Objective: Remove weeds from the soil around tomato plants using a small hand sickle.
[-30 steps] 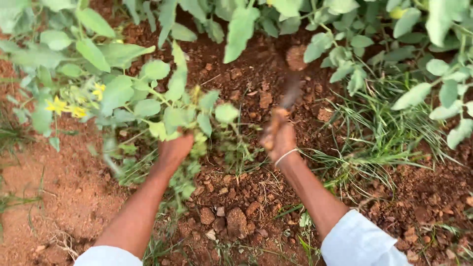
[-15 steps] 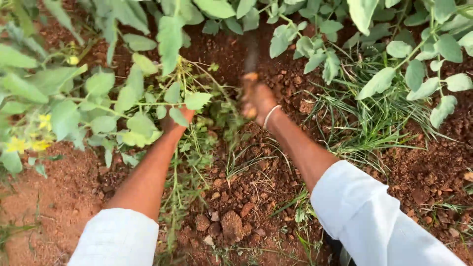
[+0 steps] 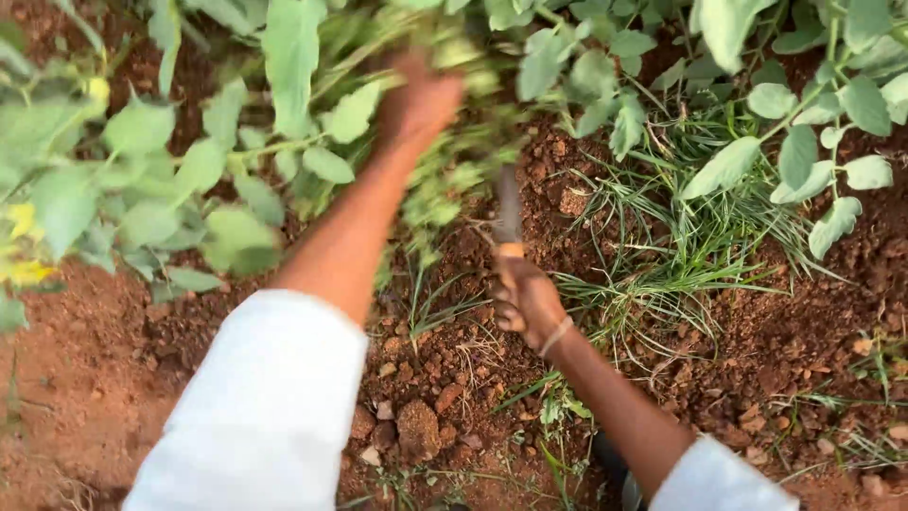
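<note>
Red-brown soil (image 3: 95, 378), crumbly and strewn with small clods, fills the head view. Of the hands, the left hand (image 3: 416, 99) is raised near the top of the frame, blurred, closed around a bunch of green weed stems (image 3: 454, 161) that trail down from it. The right hand (image 3: 528, 301) sits lower, near the middle, wrapped tight on the handle of a small digging tool (image 3: 508, 213) whose dark blade points away into the dirt. A thin band circles that wrist. Wiry grass (image 3: 681, 255) spreads just right of the tool. Broad-leaved plants (image 3: 142, 180) crowd the left and top edges. White sleeves cover both forearms.
</note>
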